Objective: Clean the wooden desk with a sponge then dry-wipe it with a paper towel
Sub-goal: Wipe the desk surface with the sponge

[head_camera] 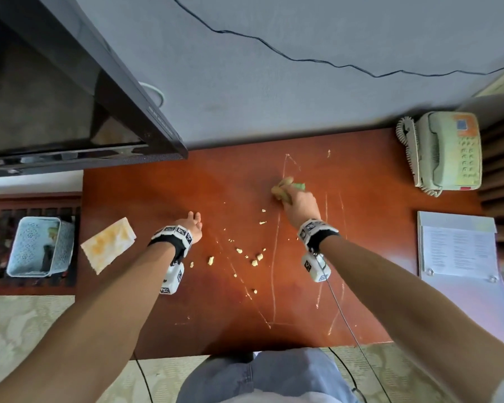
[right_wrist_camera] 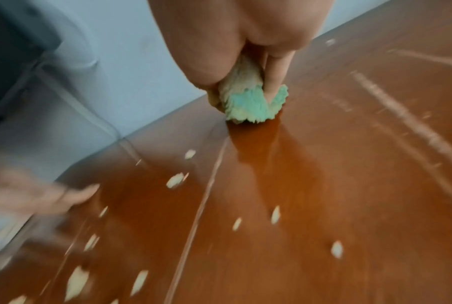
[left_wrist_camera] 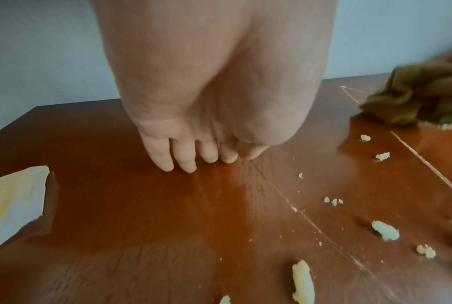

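Sponge pass under way on the red-brown wooden desk [head_camera: 163, 199], crumbs not cleared.

Left to right: stained folded paper towel [head_camera: 109, 244] lies at the desk's left edge; my left hand [head_camera: 191, 226] rests fingers straight on the wood, holding nothing; pale crumbs [head_camera: 239, 251] lie scattered in the middle; my right hand [head_camera: 298, 206] is clamped on the crumpled yellow-green sponge [head_camera: 285, 189], pressed to the desk mid-far. Risk: a near sweep would push crumbs off the near edge onto the carpet; a right sweep would hit the beige phone [head_camera: 445, 151] or white papers [head_camera: 457, 248]. Open room is centre and left.
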### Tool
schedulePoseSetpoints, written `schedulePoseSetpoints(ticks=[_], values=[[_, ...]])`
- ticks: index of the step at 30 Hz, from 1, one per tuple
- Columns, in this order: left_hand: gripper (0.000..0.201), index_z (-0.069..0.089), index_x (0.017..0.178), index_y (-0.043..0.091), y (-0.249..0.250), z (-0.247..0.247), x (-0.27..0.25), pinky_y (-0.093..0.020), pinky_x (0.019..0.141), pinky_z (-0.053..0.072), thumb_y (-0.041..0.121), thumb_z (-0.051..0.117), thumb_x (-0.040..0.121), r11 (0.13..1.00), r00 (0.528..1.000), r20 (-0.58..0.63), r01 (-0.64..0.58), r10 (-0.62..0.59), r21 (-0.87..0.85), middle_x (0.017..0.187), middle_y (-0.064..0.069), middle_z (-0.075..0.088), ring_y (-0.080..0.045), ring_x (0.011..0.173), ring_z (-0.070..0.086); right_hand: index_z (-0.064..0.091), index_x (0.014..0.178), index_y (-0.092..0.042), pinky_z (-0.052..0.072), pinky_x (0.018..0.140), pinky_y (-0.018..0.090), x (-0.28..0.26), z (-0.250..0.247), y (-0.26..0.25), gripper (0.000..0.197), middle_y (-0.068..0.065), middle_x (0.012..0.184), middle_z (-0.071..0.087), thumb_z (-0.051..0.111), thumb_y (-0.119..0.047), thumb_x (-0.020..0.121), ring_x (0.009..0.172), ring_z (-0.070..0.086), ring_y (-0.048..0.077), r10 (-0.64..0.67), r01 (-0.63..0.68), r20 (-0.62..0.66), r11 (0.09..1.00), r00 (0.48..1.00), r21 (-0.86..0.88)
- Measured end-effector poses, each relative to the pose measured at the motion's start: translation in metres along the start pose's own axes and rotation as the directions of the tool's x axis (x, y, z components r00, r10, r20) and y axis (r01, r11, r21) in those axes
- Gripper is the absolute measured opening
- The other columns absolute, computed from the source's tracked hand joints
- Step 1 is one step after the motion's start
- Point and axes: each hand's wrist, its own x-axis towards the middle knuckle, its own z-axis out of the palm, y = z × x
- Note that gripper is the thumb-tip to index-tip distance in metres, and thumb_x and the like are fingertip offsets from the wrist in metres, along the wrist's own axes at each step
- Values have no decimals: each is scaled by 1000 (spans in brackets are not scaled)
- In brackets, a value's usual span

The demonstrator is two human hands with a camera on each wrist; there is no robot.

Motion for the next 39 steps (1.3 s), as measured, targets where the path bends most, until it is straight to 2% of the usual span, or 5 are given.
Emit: schedulePoseSetpoints(ticks=[6,10,18,31,39], values=[[55,-2,162,27,-2,4,-5,-37,123,24,29,13,109,999,1000,-18,-12,12,41,168,2,-8,-29,150,27,73,107,-21,50,87,32,65,-72,67,27,10,105,72,49,-24,96,99,67,31,277,-279,-363,959,889,47],[54,-1,162,28,-6,7,-3,-39,123,21,29,12,109,996,998,-40,-40,43,84,169,3,-5,-26,153,22,71,111,-17,51,91,38,97,-76,99,27,15,113,68,49,-17,94,106,61,36,315,-351,-306,934,898,-68],[53,2,162,30,-15,17,-2,-40,121,24,29,15,110,988,987,-115,-99,113,120,169,7,-1,-21,152,23,70,116,-20,50,91,39,123,-24,33,35,10,119,66,56,-12,85,104,62,35,36,-57,-104,976,994,-211],[54,-2,161,32,-21,17,-8,-36,123,19,28,12,109,988,984,-112,-130,139,82,169,7,-4,-19,154,15,68,116,-36,56,85,38,-32,73,-10,38,-5,123,65,62,-22,81,102,67,24,-173,215,174,942,969,-259],[53,9,162,30,-38,26,-31,-39,124,19,32,19,110,972,956,-181,-234,230,-5,168,10,3,-22,154,19,74,107,-30,52,72,21,-126,108,-42,27,-12,81,70,64,-15,88,69,64,10,-145,153,289,988,946,-3]])
